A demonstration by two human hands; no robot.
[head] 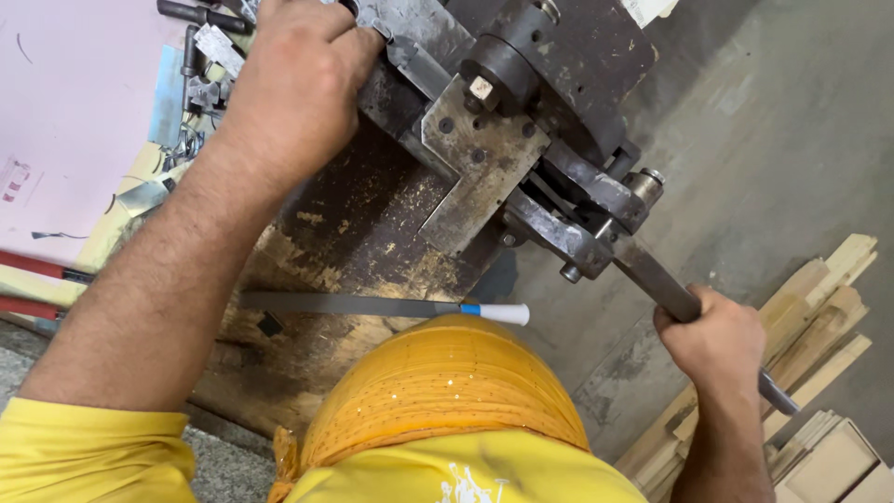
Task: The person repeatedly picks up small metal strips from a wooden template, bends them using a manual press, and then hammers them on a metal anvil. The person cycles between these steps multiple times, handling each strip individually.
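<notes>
A heavy dark steel bench machine (521, 102) with bolted plates sits on a worn wooden block (345, 233). My left hand (298, 74) rests closed on the machine's upper left part, by a grey metal piece. My right hand (717, 340) is wrapped around the machine's long steel lever (666, 284), which slopes down to the right. A flat metal file (372, 305) with a white and blue handle lies on the block in front of me.
Loose metal parts (200, 65) and a pink sheet (65, 112) lie at the left. Red-handled pliers (33, 284) stick in from the left edge. Stacked wooden strips (819, 317) lie at the right on the grey concrete floor (773, 140).
</notes>
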